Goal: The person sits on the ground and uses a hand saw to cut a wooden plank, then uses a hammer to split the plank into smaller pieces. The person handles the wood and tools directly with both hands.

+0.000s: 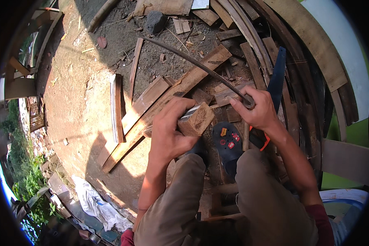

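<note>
My left hand (168,129) is wrapped round a short wooden block (197,119), whose rough sawn end faces up between my knees. In my right hand (258,107) is a long thin dark metal bar (197,63). It slants away to the upper left over the ground and narrows toward its far tip. Whether it is a blade seen edge-on or a rod, I cannot tell. Close to my right wrist lies a handsaw (277,78) with a blue blade and a black and orange handle. Below the block, a dark clog (228,145) with red and yellow charms shows on my foot.
Two long wooden planks (184,84) cross the ground ahead, with a shorter wood strip (117,108) to their left. Stacked boards (293,82) curve along the right. A dark stone (156,21) sits at the far side, and a white plastic sack (98,205) lies near left.
</note>
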